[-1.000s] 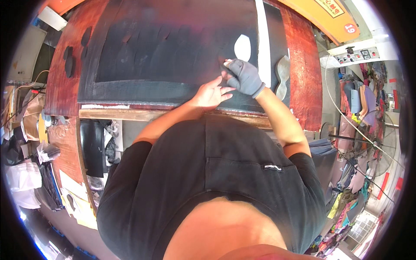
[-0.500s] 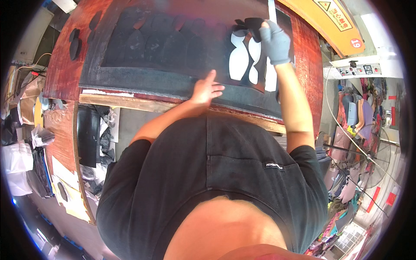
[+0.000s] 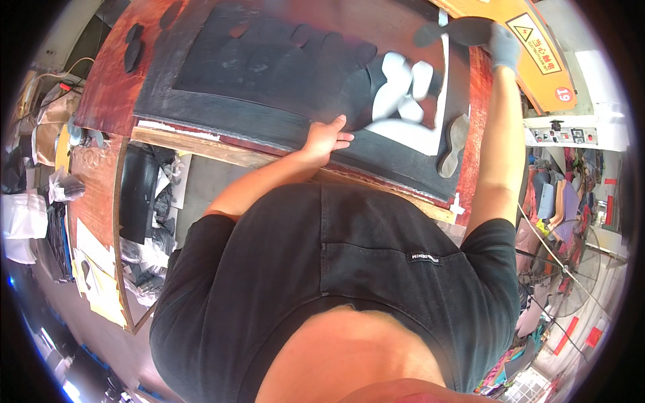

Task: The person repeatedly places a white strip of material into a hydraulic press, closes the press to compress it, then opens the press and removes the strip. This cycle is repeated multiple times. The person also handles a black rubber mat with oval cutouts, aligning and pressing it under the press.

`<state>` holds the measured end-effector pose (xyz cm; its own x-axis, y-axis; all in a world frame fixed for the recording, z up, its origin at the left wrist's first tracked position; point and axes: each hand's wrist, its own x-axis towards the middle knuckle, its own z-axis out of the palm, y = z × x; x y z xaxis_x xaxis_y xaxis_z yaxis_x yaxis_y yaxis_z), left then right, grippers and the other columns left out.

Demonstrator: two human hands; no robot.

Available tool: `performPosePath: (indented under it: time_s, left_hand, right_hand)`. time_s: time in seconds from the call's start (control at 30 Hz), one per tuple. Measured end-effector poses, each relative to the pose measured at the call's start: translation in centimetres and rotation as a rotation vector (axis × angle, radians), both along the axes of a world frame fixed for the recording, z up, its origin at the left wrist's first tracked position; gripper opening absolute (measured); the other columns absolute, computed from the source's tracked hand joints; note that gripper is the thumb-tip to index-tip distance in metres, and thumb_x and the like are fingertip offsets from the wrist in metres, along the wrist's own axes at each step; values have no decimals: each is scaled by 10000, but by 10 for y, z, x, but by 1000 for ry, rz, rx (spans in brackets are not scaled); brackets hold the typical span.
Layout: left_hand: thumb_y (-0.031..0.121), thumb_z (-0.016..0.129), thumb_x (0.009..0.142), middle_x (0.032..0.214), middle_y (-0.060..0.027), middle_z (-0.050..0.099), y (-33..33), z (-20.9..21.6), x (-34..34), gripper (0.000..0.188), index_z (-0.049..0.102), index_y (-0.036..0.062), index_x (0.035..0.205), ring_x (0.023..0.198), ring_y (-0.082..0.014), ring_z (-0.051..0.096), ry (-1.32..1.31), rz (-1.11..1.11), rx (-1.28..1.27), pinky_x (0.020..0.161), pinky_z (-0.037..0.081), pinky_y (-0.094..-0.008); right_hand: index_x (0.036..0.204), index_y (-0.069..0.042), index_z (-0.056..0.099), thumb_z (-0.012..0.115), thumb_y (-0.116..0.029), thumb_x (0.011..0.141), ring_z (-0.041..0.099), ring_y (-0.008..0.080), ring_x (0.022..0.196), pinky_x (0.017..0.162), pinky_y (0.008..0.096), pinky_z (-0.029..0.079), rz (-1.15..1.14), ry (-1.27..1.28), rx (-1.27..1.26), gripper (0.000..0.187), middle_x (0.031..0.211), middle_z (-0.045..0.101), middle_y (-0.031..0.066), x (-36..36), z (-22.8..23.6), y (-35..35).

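Note:
My right hand (image 3: 505,48), in a grey glove, is stretched out to the far right near the orange machine part. It is closed on the end of a dark insole-shaped piece (image 3: 467,31), which hangs over the board's right side. My left hand (image 3: 327,140) is bare, its fingers apart, at the near edge of the dark sheet (image 3: 269,77). Between the hands, white insole-shaped gaps (image 3: 393,87) show at the sheet's right end. A grey insole-shaped piece (image 3: 454,146) lies on the black board (image 3: 222,115) to the right.
Two dark insole-shaped pieces (image 3: 133,48) lie on the red-brown tabletop (image 3: 101,101) at the left. A wooden strip (image 3: 195,144) runs along the near edge. The orange machine part (image 3: 531,50) and a control panel (image 3: 561,133) stand at the right, with a fan (image 3: 571,272) nearer.
My right hand has swung right and away, carrying the dark insole-shaped piece off the sheet. More white shows at the sheet's right end. My left hand stays near the front edge.

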<state>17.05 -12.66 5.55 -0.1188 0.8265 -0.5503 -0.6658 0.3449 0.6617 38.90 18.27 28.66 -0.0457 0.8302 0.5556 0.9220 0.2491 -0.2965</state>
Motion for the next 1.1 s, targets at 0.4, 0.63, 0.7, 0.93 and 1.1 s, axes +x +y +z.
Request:
performPosePath:
  time_s: [0.4, 0.63, 0.7, 0.93, 1.1]
  left_hand:
    - [273, 638, 886, 1057, -160, 550, -1, -8, -1, 452, 511, -150, 982, 824, -259, 631, 1, 12, 67, 701, 561, -376]
    - [360, 517, 950, 1071, -114, 560, -5, -9, -2, 377, 511, 19, 1110, 873, -245, 617, -265, -72, 231, 787, 525, -400]
    - [381, 463, 971, 1103, -112, 556, -6, -8, -3, 364, 515, 64, 1143, 887, -235, 612, -322, -125, 292, 801, 518, -396]
    - [389, 423, 984, 1197, -87, 523, -10, -5, -3, 394, 520, 62, 1182, 859, -207, 611, -146, -127, 255, 771, 523, -360]
    - [375, 479, 966, 1134, -105, 518, -14, 2, -6, 416, 515, 9, 1162, 798, -194, 615, -202, -146, 205, 708, 536, -339]
  right_hand:
    - [843, -112, 609, 510, -207, 861, 638, 277, 659, 558, 374, 512, 603, -548, 115, 138, 783, 632, 89, -85, -93, -124]
    - [977, -41, 571, 718, -245, 713, 595, 298, 775, 653, 414, 471, 998, -123, 62, 365, 831, 598, 110, -86, -164, -221]
    - [1047, -25, 558, 737, -263, 698, 594, 330, 835, 699, 415, 475, 1035, -107, 68, 459, 887, 606, 131, -79, -169, -218]
    - [926, -15, 593, 586, -308, 858, 594, 328, 802, 705, 432, 458, 713, -192, -8, 301, 870, 615, 160, -90, -138, -155]
    - [975, 39, 604, 532, -359, 865, 617, 280, 823, 776, 389, 458, 344, 659, 55, 419, 834, 654, 177, -78, -55, -58]
